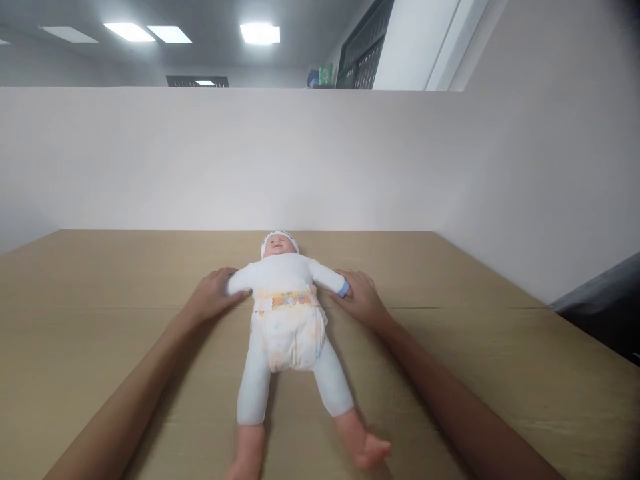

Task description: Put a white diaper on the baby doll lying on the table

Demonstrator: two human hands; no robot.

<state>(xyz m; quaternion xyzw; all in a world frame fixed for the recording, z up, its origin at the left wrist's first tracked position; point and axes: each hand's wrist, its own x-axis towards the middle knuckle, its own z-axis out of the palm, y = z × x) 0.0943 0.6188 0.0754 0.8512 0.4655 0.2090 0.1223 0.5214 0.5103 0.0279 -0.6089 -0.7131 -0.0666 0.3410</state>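
A baby doll (285, 272) lies on its back on the wooden table, its head away from me and its legs spread towards me. It wears a white suit, a white cap (266, 241) with dark marks, and a diaper (295, 340) with an orange printed waistband fastened over the suit. My left hand (214, 293) is closed around the end of the doll's arm on the left. On the other side, my right hand (363, 300) grips the doll's other arm by its blue cuff (344, 288). The doll's hands are hidden in my fingers.
The wooden table (125, 280) has a seam running across it and meets a white partition (225, 160) at its far edge. A wall (560, 167) rises on the right, with a dark object (600, 307) beside the table. Green and blue packages (325, 75) show beyond the partition.
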